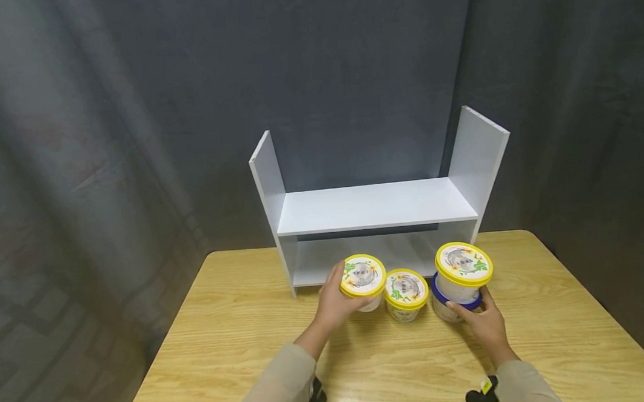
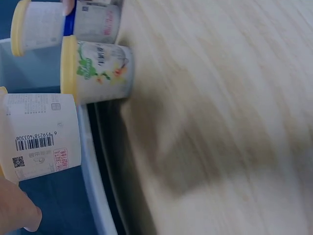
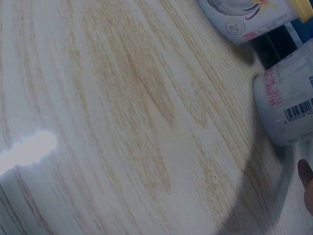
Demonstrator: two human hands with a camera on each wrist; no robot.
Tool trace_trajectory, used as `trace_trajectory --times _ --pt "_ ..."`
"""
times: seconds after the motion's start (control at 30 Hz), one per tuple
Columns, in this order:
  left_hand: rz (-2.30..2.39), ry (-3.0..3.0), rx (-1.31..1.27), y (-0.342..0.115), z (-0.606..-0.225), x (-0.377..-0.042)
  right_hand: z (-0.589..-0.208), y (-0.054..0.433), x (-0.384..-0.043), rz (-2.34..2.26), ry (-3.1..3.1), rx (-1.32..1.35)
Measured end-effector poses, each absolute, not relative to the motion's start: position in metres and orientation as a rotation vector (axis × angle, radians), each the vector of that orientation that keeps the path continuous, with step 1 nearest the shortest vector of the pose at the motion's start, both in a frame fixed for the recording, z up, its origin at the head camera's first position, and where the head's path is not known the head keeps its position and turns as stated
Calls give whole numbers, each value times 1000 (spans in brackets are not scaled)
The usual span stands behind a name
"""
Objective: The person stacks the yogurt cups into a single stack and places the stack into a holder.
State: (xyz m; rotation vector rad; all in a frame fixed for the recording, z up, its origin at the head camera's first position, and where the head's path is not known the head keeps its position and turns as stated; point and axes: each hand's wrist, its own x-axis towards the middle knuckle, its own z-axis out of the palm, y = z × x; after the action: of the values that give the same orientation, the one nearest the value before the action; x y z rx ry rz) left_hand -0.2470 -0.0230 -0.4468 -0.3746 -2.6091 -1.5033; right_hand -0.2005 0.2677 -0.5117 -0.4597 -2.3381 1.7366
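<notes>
In the head view my left hand [image 1: 334, 302] holds a yellow-lidded ice cream tub [image 1: 363, 275] by its side, thumb in front. The left wrist view shows that tub's barcode side [image 2: 41, 139] raised off the tabletop. Just right of it a second yellow-lidded tub [image 1: 406, 294] stands on the table. Farther right, a third yellow-lidded tub [image 1: 464, 264] sits on top of a blue-lidded tub [image 1: 447, 311]. My right hand [image 1: 484, 323] grips around the blue-lidded tub near its lid, thumb at the left and fingers at the right. In the right wrist view only a digit shows beside the lower tub [image 3: 288, 98].
A white two-tier shelf [image 1: 377, 205] stands at the back of the wooden table [image 1: 242, 339], right behind the tubs. Its side panels [image 1: 480, 156] rise above the upper board. Dark grey curtains [image 1: 348, 72] hang behind and at both sides.
</notes>
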Motion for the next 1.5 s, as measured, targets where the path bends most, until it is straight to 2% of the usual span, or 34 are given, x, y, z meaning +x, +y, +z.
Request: trace_trajectory --times 1.27,1.4,1.5 --pt "-1525 -2612 -579 48 -370 -245 -507 265 -199 1833 -2297 -467" --pt "-1486 -2620 -594 57 -363 -244 -510 267 -200 1825 -2293 -434" --pt "-1475 -2616 -611 63 -358 -244 -526 274 -207 1777 -2308 -404"
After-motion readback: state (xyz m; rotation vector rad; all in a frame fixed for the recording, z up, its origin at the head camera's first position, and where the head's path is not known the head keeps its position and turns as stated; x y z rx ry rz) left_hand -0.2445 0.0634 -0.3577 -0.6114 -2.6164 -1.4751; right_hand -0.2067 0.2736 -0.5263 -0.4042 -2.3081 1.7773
